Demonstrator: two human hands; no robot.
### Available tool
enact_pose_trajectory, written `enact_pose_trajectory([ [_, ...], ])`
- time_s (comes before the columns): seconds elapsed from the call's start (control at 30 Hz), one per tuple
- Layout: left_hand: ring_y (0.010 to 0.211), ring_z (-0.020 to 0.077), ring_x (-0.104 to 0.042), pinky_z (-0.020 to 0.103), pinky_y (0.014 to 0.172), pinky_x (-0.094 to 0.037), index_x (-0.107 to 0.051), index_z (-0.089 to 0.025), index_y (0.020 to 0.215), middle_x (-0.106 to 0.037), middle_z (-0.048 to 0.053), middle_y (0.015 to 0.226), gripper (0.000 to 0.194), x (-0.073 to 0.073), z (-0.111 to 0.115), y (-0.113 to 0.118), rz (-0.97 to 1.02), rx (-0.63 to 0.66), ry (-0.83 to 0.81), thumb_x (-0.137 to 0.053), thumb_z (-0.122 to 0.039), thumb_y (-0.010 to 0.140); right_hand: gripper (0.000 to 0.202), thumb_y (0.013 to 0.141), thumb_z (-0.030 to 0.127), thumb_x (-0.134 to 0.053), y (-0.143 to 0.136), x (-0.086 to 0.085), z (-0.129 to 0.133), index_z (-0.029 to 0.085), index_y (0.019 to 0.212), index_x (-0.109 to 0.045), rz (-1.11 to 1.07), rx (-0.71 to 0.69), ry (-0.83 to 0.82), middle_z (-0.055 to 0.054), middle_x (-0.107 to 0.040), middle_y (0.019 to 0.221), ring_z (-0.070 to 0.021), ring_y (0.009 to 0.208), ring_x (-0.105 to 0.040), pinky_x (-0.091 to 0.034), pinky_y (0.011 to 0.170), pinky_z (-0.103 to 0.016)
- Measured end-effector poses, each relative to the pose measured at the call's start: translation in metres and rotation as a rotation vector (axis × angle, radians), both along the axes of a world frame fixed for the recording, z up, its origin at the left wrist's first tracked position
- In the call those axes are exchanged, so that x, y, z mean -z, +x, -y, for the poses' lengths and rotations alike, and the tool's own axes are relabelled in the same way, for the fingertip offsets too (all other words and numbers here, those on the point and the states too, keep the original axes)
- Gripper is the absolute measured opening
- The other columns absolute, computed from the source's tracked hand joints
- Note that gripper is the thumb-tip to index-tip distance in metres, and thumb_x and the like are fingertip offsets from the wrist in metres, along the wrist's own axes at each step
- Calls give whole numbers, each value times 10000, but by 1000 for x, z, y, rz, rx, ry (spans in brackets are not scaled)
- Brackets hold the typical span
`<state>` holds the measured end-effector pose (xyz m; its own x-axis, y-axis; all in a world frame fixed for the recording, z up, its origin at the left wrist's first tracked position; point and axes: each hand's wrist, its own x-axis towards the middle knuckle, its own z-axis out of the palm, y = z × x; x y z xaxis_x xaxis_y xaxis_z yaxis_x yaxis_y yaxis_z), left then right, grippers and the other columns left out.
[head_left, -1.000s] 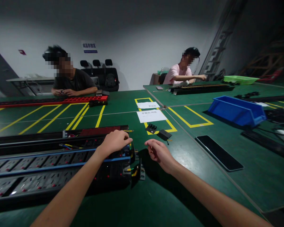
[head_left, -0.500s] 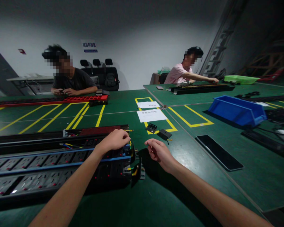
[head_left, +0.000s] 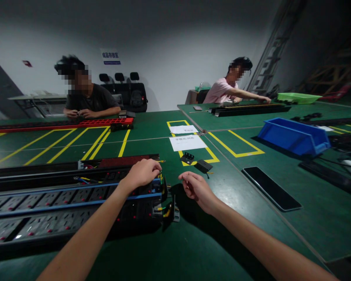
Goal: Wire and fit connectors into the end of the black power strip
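My left hand point(head_left: 144, 171) lies over the right end of a black power strip with blue edges point(head_left: 76, 196). Its fingers curl down beside the yellow-green wires point(head_left: 160, 178) there; whatever they grip is hidden. Just right of that end, above the table, my right hand point(head_left: 195, 189) has thumb and forefinger pinched together, and anything between them is too small to make out. Nearest to me lies another power strip with red-lit sockets point(head_left: 67, 223), its end cap point(head_left: 176, 214) hanging off with wires. Two small black parts, an end piece point(head_left: 187, 157) and a box-like piece point(head_left: 204, 166), lie beyond my right hand.
Black rails point(head_left: 46, 171) lie behind the strips. Paper labels point(head_left: 187, 143), a phone point(head_left: 271, 189) and a blue bin point(head_left: 292, 136) are on the green table point(head_left: 222, 246). Across it, one person point(head_left: 90, 99) works at a red rail point(head_left: 99, 123), another point(head_left: 222, 91) at black rails.
Both my hands stay almost where they were, the left fingers shifting only slightly at the strip's end. The person at the left has moved their head a little.
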<state>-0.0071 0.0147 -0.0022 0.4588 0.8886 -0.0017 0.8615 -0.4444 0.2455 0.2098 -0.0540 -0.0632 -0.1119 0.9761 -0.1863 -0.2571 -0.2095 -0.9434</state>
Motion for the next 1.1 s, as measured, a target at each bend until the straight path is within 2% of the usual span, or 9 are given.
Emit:
enact_pose_trajectory([
  [0.17,965,278,-701,377,813,-508,-776,-279,1027,-775,62,1071,262,-5,6,2,-61,-26,61,-552,-306,894,289,776,464,-686,1,0,0,186,849,-648,-3,-8,4,65,-478,587,-58,416,-366,-125,400,-223],
  [0.47,979,249,-713,352,852,-510,-755,-248,1095,-775,72,1074,299,-3,4,2,-29,85,50,-533,-210,898,279,787,466,-671,1,0,1,194,850,-651,9,-15,12,62,-483,599,-62,426,-370,-136,403,-225],
  [0.63,979,227,-714,335,865,-513,-757,-202,1057,-775,84,1068,302,-1,1,0,57,129,5,-508,-155,894,282,787,470,-673,1,0,1,195,846,-651,11,-19,9,61,-485,592,-67,424,-366,-140,400,-227],
  [0.93,938,214,-708,343,886,-513,-764,-167,993,-777,94,1007,295,3,-4,-1,71,170,28,-519,-99,843,266,791,454,-667,1,1,0,194,842,-646,15,-20,7,56,-483,591,-64,420,-362,-128,406,-235],
  [1.1,930,185,-701,318,888,-521,-761,-172,1039,-772,72,1032,414,-1,-4,0,103,227,-4,-483,-20,772,251,786,440,-664,0,-2,1,195,837,-643,25,-16,-2,59,-482,592,-62,416,-357,-130,405,-235],
])
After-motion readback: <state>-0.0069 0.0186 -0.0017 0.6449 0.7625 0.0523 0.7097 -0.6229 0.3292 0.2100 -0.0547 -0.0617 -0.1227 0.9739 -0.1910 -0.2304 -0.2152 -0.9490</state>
